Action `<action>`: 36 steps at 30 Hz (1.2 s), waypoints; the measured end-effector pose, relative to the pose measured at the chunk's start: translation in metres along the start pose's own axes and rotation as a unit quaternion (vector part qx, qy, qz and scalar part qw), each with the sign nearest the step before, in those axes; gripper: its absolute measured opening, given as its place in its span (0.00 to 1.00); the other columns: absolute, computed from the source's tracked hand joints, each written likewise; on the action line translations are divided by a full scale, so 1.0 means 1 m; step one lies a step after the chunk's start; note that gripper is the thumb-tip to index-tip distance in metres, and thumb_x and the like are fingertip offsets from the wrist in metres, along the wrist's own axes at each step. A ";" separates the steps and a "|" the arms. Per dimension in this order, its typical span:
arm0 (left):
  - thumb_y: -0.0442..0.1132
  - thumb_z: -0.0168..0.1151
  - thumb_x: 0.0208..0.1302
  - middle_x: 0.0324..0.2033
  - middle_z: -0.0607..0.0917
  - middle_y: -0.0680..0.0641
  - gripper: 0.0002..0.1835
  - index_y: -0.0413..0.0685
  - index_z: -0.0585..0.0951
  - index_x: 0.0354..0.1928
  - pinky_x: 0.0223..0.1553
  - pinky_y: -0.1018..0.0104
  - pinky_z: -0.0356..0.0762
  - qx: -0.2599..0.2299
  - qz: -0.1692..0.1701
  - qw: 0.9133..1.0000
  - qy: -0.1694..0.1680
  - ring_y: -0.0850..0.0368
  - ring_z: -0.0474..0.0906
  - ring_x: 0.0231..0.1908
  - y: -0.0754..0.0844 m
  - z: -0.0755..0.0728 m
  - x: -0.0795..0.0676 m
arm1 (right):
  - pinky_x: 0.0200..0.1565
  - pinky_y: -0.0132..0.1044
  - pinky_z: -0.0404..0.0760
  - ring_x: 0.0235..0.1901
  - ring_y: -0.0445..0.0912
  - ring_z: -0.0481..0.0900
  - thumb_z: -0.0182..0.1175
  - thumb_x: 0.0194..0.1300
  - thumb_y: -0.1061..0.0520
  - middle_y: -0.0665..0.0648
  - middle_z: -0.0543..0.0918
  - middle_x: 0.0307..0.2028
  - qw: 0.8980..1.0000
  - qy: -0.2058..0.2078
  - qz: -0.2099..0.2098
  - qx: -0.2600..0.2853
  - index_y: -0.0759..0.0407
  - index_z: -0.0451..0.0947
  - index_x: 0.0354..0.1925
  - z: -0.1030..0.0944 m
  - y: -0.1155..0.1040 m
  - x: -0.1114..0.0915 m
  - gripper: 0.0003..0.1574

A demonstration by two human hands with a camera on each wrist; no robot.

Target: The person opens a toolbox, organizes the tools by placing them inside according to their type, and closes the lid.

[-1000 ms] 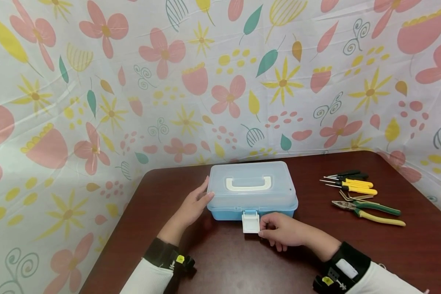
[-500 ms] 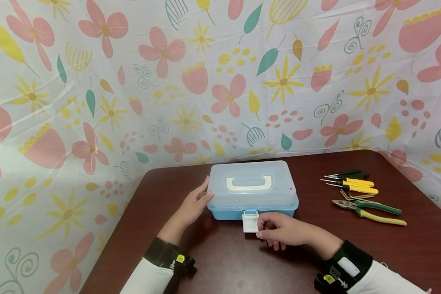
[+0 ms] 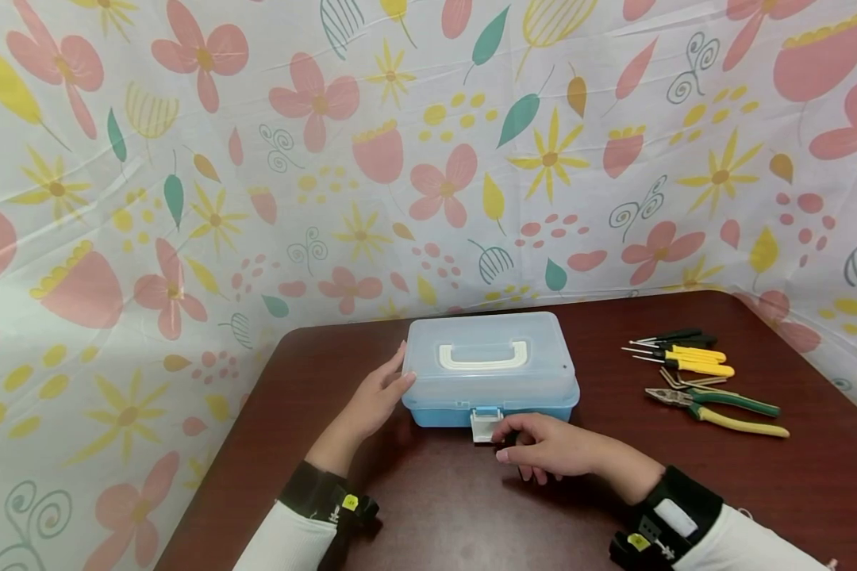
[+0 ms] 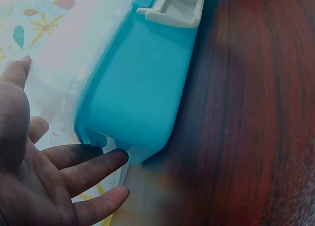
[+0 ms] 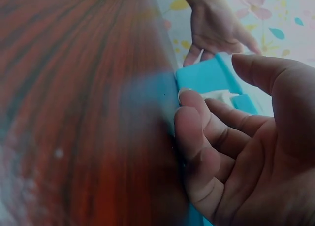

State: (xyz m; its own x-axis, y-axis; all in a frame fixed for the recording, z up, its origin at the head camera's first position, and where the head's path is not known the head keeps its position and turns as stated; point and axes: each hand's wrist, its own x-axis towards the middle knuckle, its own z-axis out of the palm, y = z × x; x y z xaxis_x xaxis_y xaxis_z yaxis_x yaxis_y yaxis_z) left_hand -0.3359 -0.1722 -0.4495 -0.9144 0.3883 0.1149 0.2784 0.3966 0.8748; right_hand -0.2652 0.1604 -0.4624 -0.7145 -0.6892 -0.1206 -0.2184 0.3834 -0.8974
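A toolbox [image 3: 439,415] with a light blue base and a translucent lid sits on the table, its lid down. The white latch [image 3: 482,428] hangs out from its front. My left hand [image 3: 377,398] rests against the box's left end; in the left wrist view its spread fingers [image 4: 93,173] touch the lower corner. At the latch is my right hand [image 3: 546,446], its index fingertip on the latch's right side and the thumb apart from it. In the right wrist view the other fingers [image 5: 189,130] are loosely bent, and they partly hide the latch.
To the right lie pliers [image 3: 721,411] with green and yellow handles, several hex keys [image 3: 693,381], yellow-handled screwdrivers [image 3: 696,365] and black-handled ones [image 3: 685,339]. A flowered cloth [image 3: 428,159] hangs behind the dark wooden table [image 3: 428,507].
The latch has swung slightly upward, its lower edge now higher. My right thumb has come away from the latch, while the index finger stays at it. The left hand has not moved.
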 end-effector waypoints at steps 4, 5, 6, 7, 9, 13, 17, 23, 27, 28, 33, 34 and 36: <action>0.58 0.53 0.77 0.80 0.61 0.52 0.40 0.59 0.50 0.83 0.66 0.41 0.74 -0.001 -0.003 1.000 0.001 0.48 0.72 0.72 -0.001 0.000 0.000 | 0.16 0.39 0.76 0.16 0.45 0.77 0.60 0.75 0.47 0.66 0.84 0.23 1.000 0.003 0.009 0.002 0.64 0.72 0.65 0.001 -0.001 0.000 0.30; 0.57 0.53 0.77 0.80 0.61 0.51 0.40 0.58 0.50 0.83 0.66 0.41 0.74 -0.004 -0.002 1.000 0.000 0.47 0.72 0.72 -0.001 0.000 0.000 | 0.17 0.40 0.76 0.16 0.45 0.77 0.60 0.75 0.47 0.65 0.84 0.23 1.000 0.004 0.008 0.002 0.65 0.71 0.66 0.001 -0.001 0.000 0.31; 0.57 0.53 0.77 0.80 0.61 0.51 0.40 0.58 0.50 0.83 0.66 0.41 0.74 -0.005 -0.002 1.000 -0.001 0.47 0.71 0.72 -0.001 0.000 0.000 | 0.18 0.41 0.77 0.16 0.46 0.78 0.60 0.75 0.47 0.65 0.84 0.23 1.000 0.004 0.008 0.002 0.65 0.70 0.67 0.001 -0.001 0.000 0.32; 0.57 0.53 0.77 0.80 0.60 0.52 0.40 0.57 0.50 0.83 0.66 0.41 0.73 -0.008 -0.002 1.000 -0.002 0.47 0.71 0.72 0.000 0.000 0.000 | 0.18 0.41 0.77 0.16 0.46 0.78 0.60 0.75 0.47 0.65 0.84 0.23 1.000 0.003 0.007 0.001 0.66 0.69 0.68 0.001 0.000 0.001 0.33; 0.57 0.53 0.77 0.80 0.60 0.52 0.40 0.58 0.51 0.83 0.66 0.40 0.73 -0.011 -0.002 1.000 -0.002 0.47 0.71 0.72 0.000 0.000 0.001 | 0.19 0.42 0.77 0.16 0.46 0.78 0.60 0.75 0.47 0.65 0.84 0.23 1.000 0.001 0.007 0.001 0.66 0.69 0.68 0.000 0.000 0.001 0.34; 0.59 0.53 0.77 0.79 0.62 0.53 0.38 0.65 0.52 0.82 0.64 0.37 0.75 -0.007 -0.011 1.000 0.003 0.47 0.71 0.72 0.001 0.000 0.000 | 0.17 0.40 0.76 0.17 0.46 0.79 0.60 0.75 0.46 0.63 0.84 0.24 1.000 -0.002 0.012 0.001 0.64 0.70 0.68 -0.001 0.001 0.000 0.33; 0.60 0.53 0.76 0.80 0.61 0.55 0.37 0.72 0.52 0.81 0.62 0.36 0.76 0.001 -0.017 1.000 0.006 0.48 0.71 0.72 0.000 -0.001 -0.001 | 0.20 0.40 0.79 0.18 0.48 0.81 0.60 0.75 0.47 0.64 0.85 0.26 1.000 -0.020 -0.001 -0.007 0.61 0.72 0.67 -0.003 -0.002 -0.001 0.30; 0.58 0.53 0.77 0.81 0.57 0.57 0.36 0.72 0.52 0.81 0.68 0.41 0.72 0.007 0.001 1.000 -0.007 0.48 0.70 0.73 -0.001 -0.004 0.001 | 0.32 0.36 0.82 0.25 0.47 0.84 0.62 0.74 0.45 0.61 0.86 0.28 0.996 -0.047 -0.040 -0.061 0.53 0.75 0.65 -0.009 -0.021 -0.012 0.27; 0.55 0.54 0.78 0.80 0.61 0.54 0.37 0.72 0.50 0.81 0.70 0.43 0.71 0.019 0.011 1.000 -0.018 0.48 0.68 0.74 0.000 -0.007 0.000 | 0.34 0.32 0.79 0.28 0.37 0.81 0.63 0.72 0.42 0.48 0.86 0.31 0.990 -0.029 -0.071 -0.116 0.44 0.75 0.65 -0.017 -0.043 -0.025 0.26; 0.55 0.55 0.77 0.79 0.62 0.52 0.38 0.72 0.49 0.82 0.69 0.42 0.71 0.023 0.012 0.999 -0.022 0.48 0.68 0.74 -0.001 -0.008 0.000 | 0.34 0.32 0.79 0.29 0.35 0.80 0.64 0.72 0.42 0.46 0.85 0.33 0.989 -0.019 -0.082 -0.124 0.42 0.75 0.64 -0.020 -0.048 -0.028 0.26; 0.59 0.69 0.64 0.77 0.66 0.49 0.53 0.77 0.44 0.81 0.72 0.38 0.66 0.066 -0.006 0.997 -0.027 0.50 0.63 0.77 -0.006 -0.008 0.000 | 0.31 0.32 0.80 0.28 0.34 0.78 0.69 0.68 0.49 0.41 0.84 0.31 0.967 0.096 -0.174 -0.159 0.43 0.79 0.60 -0.034 -0.064 -0.042 0.23; 0.61 0.72 0.61 0.78 0.65 0.50 0.56 0.78 0.43 0.81 0.73 0.38 0.64 0.076 -0.011 0.997 -0.029 0.52 0.62 0.78 -0.007 -0.008 0.000 | 0.30 0.32 0.80 0.28 0.34 0.78 0.71 0.67 0.51 0.41 0.83 0.31 0.957 0.130 -0.195 -0.169 0.44 0.80 0.57 -0.038 -0.066 -0.044 0.22; 0.63 0.76 0.54 0.79 0.63 0.53 0.62 0.80 0.42 0.81 0.74 0.37 0.60 0.094 -0.017 0.995 -0.032 0.54 0.59 0.78 -0.010 -0.006 0.000 | 0.28 0.32 0.79 0.28 0.34 0.76 0.74 0.63 0.54 0.42 0.82 0.31 0.934 0.199 -0.224 -0.194 0.45 0.81 0.54 -0.044 -0.066 -0.046 0.22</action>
State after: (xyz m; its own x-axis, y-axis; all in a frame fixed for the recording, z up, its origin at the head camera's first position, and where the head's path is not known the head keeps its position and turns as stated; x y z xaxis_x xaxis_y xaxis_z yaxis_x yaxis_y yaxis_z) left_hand -0.3407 -0.1812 -0.4547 -0.9051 0.4221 0.0506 0.3029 0.5568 0.7734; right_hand -0.2469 0.1942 -0.3786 -0.6670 -0.5797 0.4680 -0.7245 0.3583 -0.5888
